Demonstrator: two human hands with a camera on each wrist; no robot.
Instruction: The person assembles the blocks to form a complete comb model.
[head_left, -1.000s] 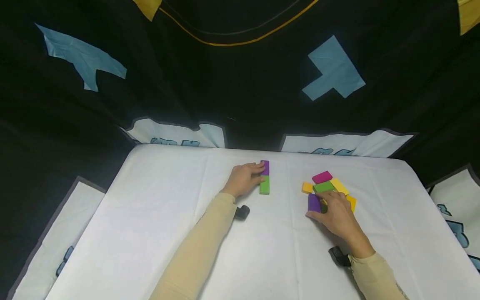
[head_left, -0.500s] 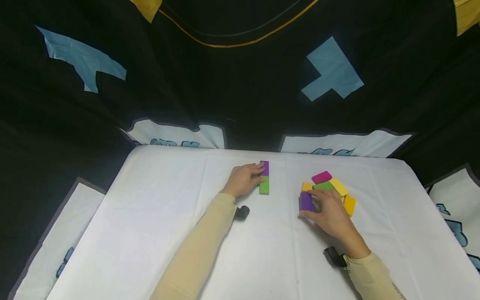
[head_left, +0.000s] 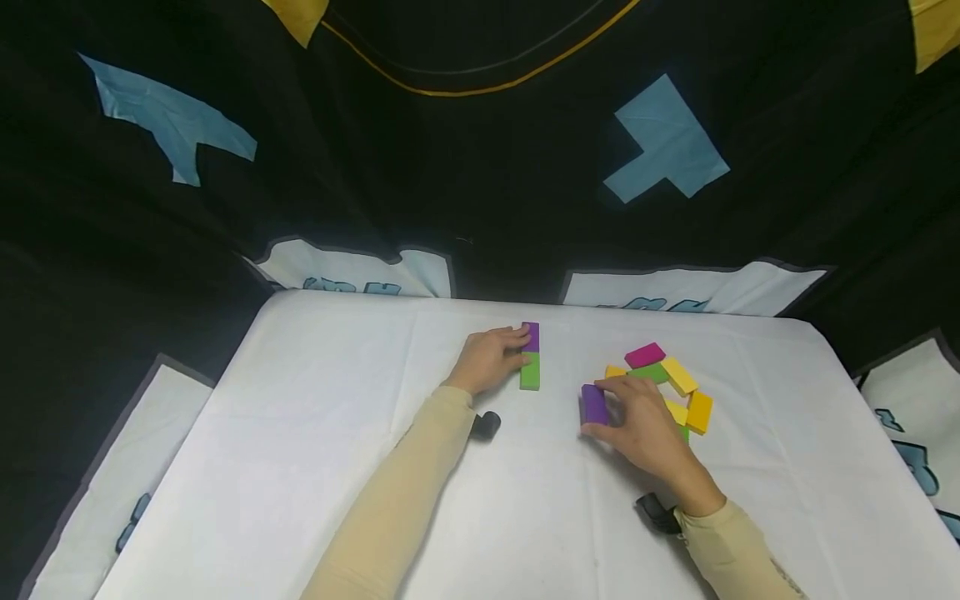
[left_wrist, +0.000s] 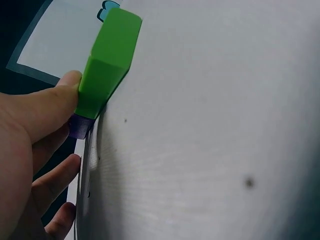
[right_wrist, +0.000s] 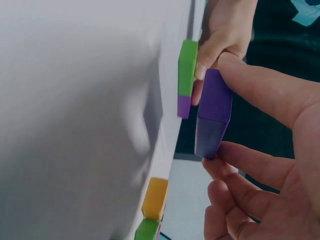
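Note:
Between the thumb and fingertips of my right hand (head_left: 648, 429) is a purple block (head_left: 595, 405), pinched by its two ends; the right wrist view shows this purple block (right_wrist: 214, 102) off the cloth. Farther left, a green block (head_left: 530, 375) and another purple block (head_left: 534, 337) lie end to end in a line. My left hand (head_left: 487, 360) rests against their left side, thumb at the green block (left_wrist: 110, 55) and fingers by the purple one (left_wrist: 81, 126), not curled around either.
Right of my right hand lies a loose cluster: a magenta block (head_left: 645, 355), a green one (head_left: 649, 372), yellow ones (head_left: 678, 376) and an orange one (head_left: 700, 412). My right hand partly covers it. White cloth (head_left: 300, 417) covers the table, with a dark curtain (head_left: 480, 192) beyond its far edge.
My right hand has carried the purple block left, away from the cluster, uncovering a yellow and a green block there. The left hand and its two blocks stay put.

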